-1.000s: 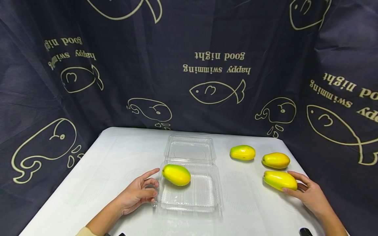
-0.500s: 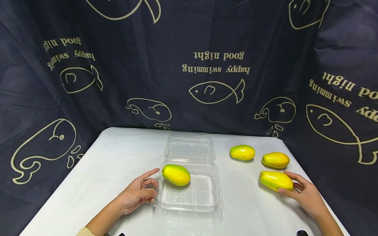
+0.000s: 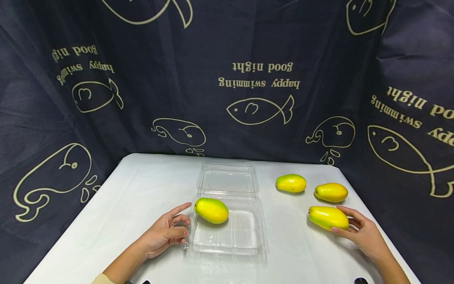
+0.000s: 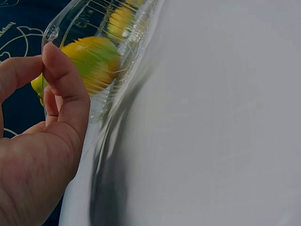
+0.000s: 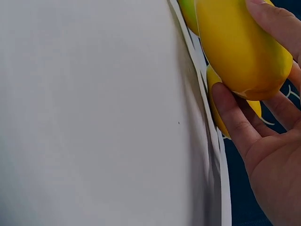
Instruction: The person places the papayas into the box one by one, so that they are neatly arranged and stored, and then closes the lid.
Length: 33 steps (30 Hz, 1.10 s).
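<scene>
A clear plastic clamshell container (image 3: 244, 232) lies unfolded on the white table, its lid (image 3: 227, 175) laid back behind the base. Inside the base, toward the left wall, rests a yellow-green papaya (image 3: 212, 210). My left hand (image 3: 166, 233) pinches the container's left edge; in the left wrist view, thumb and finger meet at the plastic rim (image 4: 52, 32). On the right, my right hand (image 3: 362, 232) holds another papaya (image 3: 326, 217) by its thick end, fingers on one side and thumb on the other. The right wrist view shows that papaya (image 5: 240, 47) close up.
Two more papayas lie at the back right: a greenish one (image 3: 291, 183) and a yellower one (image 3: 331, 192) near the table's right edge. White cloth covers the table (image 3: 283, 248). A dark curtain (image 3: 262, 142) with fish drawings stands behind and at both sides.
My right hand has moved a little to the left with the papaya in its grip. The left hand and the container have stayed in place.
</scene>
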Each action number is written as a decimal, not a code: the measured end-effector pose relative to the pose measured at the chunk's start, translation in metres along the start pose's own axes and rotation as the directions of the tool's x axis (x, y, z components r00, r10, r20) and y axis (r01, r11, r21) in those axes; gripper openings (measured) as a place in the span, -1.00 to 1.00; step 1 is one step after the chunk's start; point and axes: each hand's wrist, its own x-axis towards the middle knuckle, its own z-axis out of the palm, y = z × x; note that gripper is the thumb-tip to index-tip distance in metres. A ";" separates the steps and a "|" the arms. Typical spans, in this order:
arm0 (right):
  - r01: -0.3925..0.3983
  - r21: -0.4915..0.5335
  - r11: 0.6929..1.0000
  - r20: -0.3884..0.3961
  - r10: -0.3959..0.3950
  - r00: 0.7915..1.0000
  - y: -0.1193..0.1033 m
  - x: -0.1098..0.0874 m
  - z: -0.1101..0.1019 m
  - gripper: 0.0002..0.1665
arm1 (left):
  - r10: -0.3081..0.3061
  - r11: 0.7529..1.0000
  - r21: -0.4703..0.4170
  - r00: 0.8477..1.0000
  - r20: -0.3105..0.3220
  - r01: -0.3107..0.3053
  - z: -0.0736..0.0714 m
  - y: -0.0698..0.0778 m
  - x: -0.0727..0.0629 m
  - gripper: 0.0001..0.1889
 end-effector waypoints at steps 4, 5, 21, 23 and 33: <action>0.007 -0.005 1.000 0.006 -0.007 1.000 -0.002 0.000 0.002 -0.11 | 0.000 1.000 0.001 1.000 0.001 0.000 0.000 0.000 0.000 -0.01; 0.009 -0.003 1.000 0.008 -0.009 1.000 -0.003 0.000 0.002 -0.12 | -0.001 1.000 0.001 1.000 0.002 0.001 0.000 0.000 0.000 -0.01; 0.025 0.015 1.000 0.017 -0.026 1.000 -0.011 0.004 0.009 -0.08 | -0.012 1.000 0.016 1.000 -0.019 0.013 0.001 0.000 0.001 -0.01; 0.039 0.016 0.999 0.018 -0.039 0.999 -0.012 0.004 0.009 -0.08 | -0.013 1.000 0.019 1.000 -0.025 0.014 0.001 0.000 0.002 -0.01; 0.077 0.066 0.995 0.028 -0.079 0.997 -0.014 0.004 0.013 -0.11 | -0.007 1.000 0.015 1.000 -0.025 0.007 0.000 -0.001 0.002 -0.01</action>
